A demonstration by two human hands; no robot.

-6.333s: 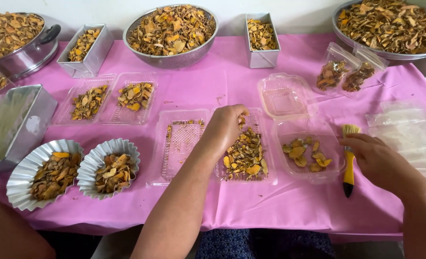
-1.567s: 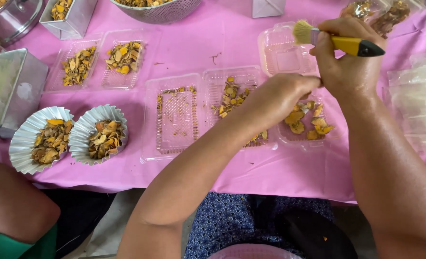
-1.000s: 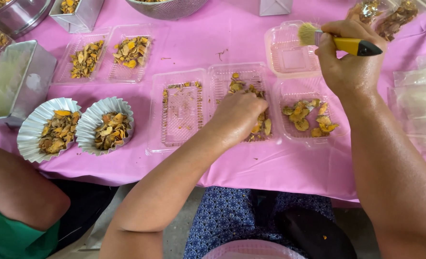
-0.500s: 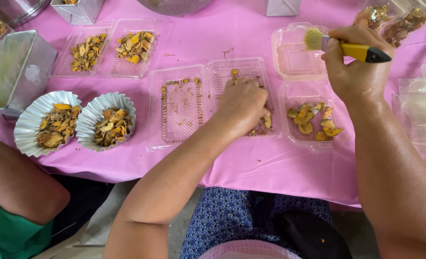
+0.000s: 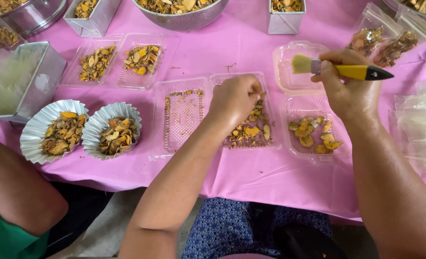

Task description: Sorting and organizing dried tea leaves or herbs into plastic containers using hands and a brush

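Note:
My left hand (image 5: 234, 98) rests fingers-down in a clear plastic tray (image 5: 270, 142) that holds dried orange-yellow slices (image 5: 249, 132); whether it pinches a slice is hidden. My right hand (image 5: 347, 91) grips a small brush with a yellow and black handle (image 5: 359, 72), bristles pointing left over an empty clear clamshell tray (image 5: 289, 84). Below that hand another clear tray (image 5: 292, 144) holds a few larger yellow slices (image 5: 313, 134). Left of my left hand lies a tray (image 5: 182, 117) with only crumbs along its edges.
Two fluted foil cups (image 5: 110, 132) of slices stand at the left, beside another person's arm (image 5: 16, 192). Metal tins (image 5: 18, 81), a mesh bowl (image 5: 184, 14), filled trays (image 5: 117, 64) and bagged slices (image 5: 383, 41) line the pink tablecloth (image 5: 251, 177).
My right hand lifted the brush from the table front up to the empty clamshell tray. My left hand stayed in the middle tray, shifting slightly among the slices.

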